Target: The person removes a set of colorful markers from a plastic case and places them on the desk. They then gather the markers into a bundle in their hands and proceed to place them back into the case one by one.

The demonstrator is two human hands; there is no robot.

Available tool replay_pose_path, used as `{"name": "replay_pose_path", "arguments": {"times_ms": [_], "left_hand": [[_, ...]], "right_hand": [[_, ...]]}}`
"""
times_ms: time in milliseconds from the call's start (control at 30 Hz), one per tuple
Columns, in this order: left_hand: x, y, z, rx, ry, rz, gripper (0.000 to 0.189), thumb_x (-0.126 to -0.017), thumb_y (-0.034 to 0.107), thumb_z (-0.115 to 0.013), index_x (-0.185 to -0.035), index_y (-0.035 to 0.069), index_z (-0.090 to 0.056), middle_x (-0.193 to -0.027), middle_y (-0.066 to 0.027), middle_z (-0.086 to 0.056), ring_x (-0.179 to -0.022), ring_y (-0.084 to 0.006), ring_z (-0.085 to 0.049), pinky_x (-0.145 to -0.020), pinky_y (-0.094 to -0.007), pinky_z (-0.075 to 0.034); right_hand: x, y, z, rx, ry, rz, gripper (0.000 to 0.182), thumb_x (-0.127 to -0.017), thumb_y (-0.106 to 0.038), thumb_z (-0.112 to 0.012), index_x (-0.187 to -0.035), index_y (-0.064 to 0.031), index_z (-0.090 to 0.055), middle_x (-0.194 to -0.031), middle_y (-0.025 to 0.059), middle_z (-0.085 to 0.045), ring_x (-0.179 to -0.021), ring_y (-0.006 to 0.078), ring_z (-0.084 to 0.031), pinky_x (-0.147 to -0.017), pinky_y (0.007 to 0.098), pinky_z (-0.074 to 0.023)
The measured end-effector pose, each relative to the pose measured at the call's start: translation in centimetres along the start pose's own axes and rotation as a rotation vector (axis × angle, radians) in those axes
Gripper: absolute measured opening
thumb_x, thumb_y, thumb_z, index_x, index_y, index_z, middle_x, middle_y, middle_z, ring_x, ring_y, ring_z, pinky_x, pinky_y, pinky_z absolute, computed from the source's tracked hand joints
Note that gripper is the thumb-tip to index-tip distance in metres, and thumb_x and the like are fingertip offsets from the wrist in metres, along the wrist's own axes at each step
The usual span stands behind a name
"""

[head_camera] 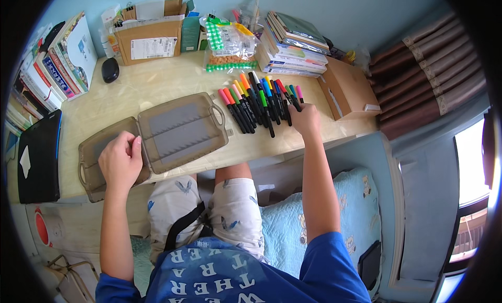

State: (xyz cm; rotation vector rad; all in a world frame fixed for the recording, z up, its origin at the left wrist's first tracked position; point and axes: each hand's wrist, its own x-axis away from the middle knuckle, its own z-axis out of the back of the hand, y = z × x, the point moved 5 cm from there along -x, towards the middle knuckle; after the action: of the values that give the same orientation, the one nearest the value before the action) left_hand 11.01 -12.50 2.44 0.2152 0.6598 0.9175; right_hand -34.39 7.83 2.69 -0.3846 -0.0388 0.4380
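A translucent grey-brown plastic case point(178, 130) lies opened flat on the desk, with notched rows inside and a handle at each end. My left hand point(120, 158) rests over its left half, fingers curled in a loose fist, and I see nothing in it. Right of the case lies a spread of black-barrelled markers point(255, 103) with caps in many colours, their capped ends pointing away from me. At the right end of the spread, my right hand point(306, 118) has its fingertips closed on the barrel of a marker; the fingers partly hide which cap belongs to it.
Books point(59, 63) and a black laptop point(41, 158) stand at the left, near a black mouse point(110, 70). Along the back are a cardboard box point(151, 44), a snack bag point(231, 48) and stacked books point(294, 48). Another cardboard box point(349, 87) sits at the right end.
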Motion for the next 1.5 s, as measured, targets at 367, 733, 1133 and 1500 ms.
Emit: {"name": "replay_pose_path", "arguments": {"times_ms": [367,733,1133,1500], "left_hand": [[0.0,-0.1,-0.7,-0.071,0.032,-0.02,0.02,-0.098,0.023,-0.068,-0.086,0.009,-0.06,-0.063,-0.0102,-0.057,-0.058,-0.0345,-0.058,-0.055,-0.0471,-0.042],[3.1,3.4,1.6,-0.014,-0.083,-0.073,0.041,-0.087,0.022,-0.076,-0.12,-0.001,-0.066,-0.101,-0.0153,-0.063,-0.099,-0.0366,-0.06,-0.086,-0.0475,-0.05],[7.5,4.0,1.8,0.099,0.044,-0.269,0.036,-0.079,0.011,-0.085,-0.114,0.009,-0.078,-0.123,-0.0115,-0.071,-0.108,-0.0342,-0.067,-0.094,-0.045,-0.053],[7.8,4.4,0.8,-0.007,0.064,-0.312,0.036,-0.085,0.014,-0.08,-0.119,0.006,-0.073,-0.124,-0.0143,-0.068,-0.104,-0.0355,-0.064,-0.09,-0.0443,-0.051]], "right_hand": [[4.6,0.1,2.1,-0.96,-0.064,0.017,0.035,-0.099,-0.03,-0.074,-0.106,0.0035,-0.08,-0.076,0.0037,-0.07,-0.062,0.0064,-0.052,-0.056,0.0252,-0.0422],[14.1,-1.7,0.9,-1.142,-0.309,0.135,0.026,-0.102,-0.014,-0.069,-0.113,0.008,-0.076,-0.08,0.0031,-0.067,-0.067,0.0071,-0.052,-0.061,0.0236,-0.0384],[18.3,1.8,-3.8,-0.896,0.519,0.375,0.029,-0.111,-0.022,-0.055,-0.094,-0.0001,-0.061,-0.099,0.0091,-0.061,-0.095,0.0179,-0.06,-0.08,0.0311,-0.0477],[3.6,11.2,-1.8,-0.032,0.596,-0.133,0.036,-0.106,-0.042,-0.052,-0.116,-0.0156,-0.074,-0.137,0.0147,-0.061,-0.126,0.0487,-0.05,-0.106,0.065,-0.0353]]}}
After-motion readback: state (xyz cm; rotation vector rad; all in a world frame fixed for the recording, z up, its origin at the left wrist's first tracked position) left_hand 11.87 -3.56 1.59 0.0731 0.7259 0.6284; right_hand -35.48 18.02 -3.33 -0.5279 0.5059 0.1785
